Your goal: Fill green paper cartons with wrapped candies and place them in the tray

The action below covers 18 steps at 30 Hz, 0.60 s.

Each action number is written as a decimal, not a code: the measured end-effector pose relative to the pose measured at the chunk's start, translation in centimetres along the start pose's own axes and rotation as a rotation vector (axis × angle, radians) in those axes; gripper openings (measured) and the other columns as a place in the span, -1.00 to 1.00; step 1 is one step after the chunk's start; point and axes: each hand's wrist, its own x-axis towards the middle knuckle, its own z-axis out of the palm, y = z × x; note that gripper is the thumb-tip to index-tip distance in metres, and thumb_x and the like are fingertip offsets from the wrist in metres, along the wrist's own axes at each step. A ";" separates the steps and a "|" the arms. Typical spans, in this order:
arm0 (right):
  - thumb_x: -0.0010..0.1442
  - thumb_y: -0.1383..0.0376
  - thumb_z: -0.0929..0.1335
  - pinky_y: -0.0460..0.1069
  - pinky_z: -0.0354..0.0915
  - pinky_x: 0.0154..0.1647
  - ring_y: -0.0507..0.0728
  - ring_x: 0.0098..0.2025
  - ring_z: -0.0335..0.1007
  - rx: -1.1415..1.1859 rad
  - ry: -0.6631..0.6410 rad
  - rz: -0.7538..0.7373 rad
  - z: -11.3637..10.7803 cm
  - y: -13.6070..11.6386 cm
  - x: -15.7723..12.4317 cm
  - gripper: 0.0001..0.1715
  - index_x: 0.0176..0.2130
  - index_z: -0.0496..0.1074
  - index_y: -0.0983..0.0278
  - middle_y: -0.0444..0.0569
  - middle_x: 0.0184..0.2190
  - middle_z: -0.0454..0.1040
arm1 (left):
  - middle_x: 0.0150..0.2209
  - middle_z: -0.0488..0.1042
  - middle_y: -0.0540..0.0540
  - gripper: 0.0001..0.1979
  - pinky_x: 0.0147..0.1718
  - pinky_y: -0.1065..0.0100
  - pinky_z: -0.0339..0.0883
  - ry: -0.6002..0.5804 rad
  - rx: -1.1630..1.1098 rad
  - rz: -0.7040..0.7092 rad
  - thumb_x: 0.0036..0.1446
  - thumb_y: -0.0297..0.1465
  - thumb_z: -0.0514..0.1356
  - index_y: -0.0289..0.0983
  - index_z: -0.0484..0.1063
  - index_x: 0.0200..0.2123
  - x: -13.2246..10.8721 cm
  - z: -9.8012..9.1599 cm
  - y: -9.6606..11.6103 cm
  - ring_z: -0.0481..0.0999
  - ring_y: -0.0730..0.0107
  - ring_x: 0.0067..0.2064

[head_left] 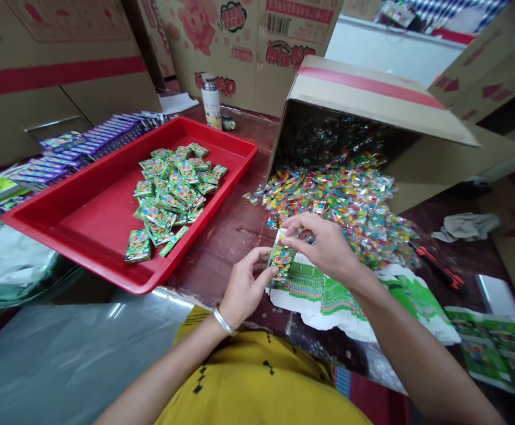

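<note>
My left hand [245, 286] holds a small green candy box [281, 262] upright at the table's front edge, thumb across its face. At the box's pale upper end, my right hand [323, 245] has its thumb and index finger closed on the top edge; whether a candy packet is also between them is hidden. Beneath my right hand lie flattened green boxes [306, 283], overlapping in rows. Just behind it, small clear packets of colourful candies [328, 192] spill from a cardboard carton [359, 88] lying on its side.
Left of my hands, a red tray [93, 212] holds a heap of filled-looking green boxes [173, 186]. Purple packs [102, 139] line its far side. A flask [211, 100] stands behind. On the right lie a red-and-black cutter [441, 268], a cloth [465, 226] and green printed sheets [496, 342].
</note>
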 end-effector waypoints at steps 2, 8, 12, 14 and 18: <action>0.19 0.29 0.43 -0.01 0.36 -0.24 0.12 -0.18 0.46 0.044 0.003 0.064 0.4 0.1 0.0 -0.92 -0.32 0.44 0.22 -0.05 -0.21 0.54 | -0.05 0.53 -0.15 -0.76 -0.10 0.30 0.44 0.002 -0.010 0.003 0.21 -0.42 0.19 -0.28 0.39 -0.04 0.1 -0.1 0.0 0.55 0.28 -0.10; 0.32 0.19 0.30 -0.01 0.34 -0.22 0.08 -0.26 0.41 0.212 -0.138 0.060 0.5 0.1 -0.3 -0.65 -0.47 0.40 0.26 -0.06 -0.32 0.48 | -0.13 0.50 -0.12 -0.64 -0.13 0.31 0.44 0.059 -0.075 0.034 0.19 -0.40 0.23 -0.25 0.29 0.05 0.2 0.0 -0.1 0.54 0.31 -0.13; 0.26 0.14 0.36 -0.03 0.39 -0.35 0.08 -0.34 0.45 0.468 -0.031 0.270 1.0 0.5 -1.7 -0.79 -0.20 0.42 0.24 -0.08 -0.34 0.49 | -0.13 0.46 -0.09 -0.43 -0.21 0.34 0.44 0.055 -0.062 0.043 0.20 -0.38 0.23 -0.14 0.15 0.24 0.2 0.1 0.4 0.52 0.32 -0.15; 0.21 0.16 0.41 -0.02 0.40 -0.34 0.10 -0.35 0.47 0.498 0.030 0.318 1.8 0.7 -2.7 -0.72 -0.11 0.41 0.23 -0.08 -0.36 0.51 | -0.14 0.43 -0.07 -0.45 -0.23 0.36 0.42 0.043 -0.048 0.038 0.21 -0.37 0.22 -0.13 0.17 0.23 0.1 0.1 0.5 0.50 0.35 -0.18; 0.24 0.21 0.38 -0.03 0.36 -0.34 0.09 -0.35 0.45 0.378 0.086 0.252 3.4 0.8 -4.3 -0.86 -0.29 0.47 0.23 -0.05 -0.35 0.49 | -0.26 0.37 0.00 -0.59 -0.34 0.45 0.33 -0.023 -0.036 -0.002 0.19 -0.39 0.23 -0.16 0.25 0.09 0.0 0.3 0.3 0.42 0.44 -0.28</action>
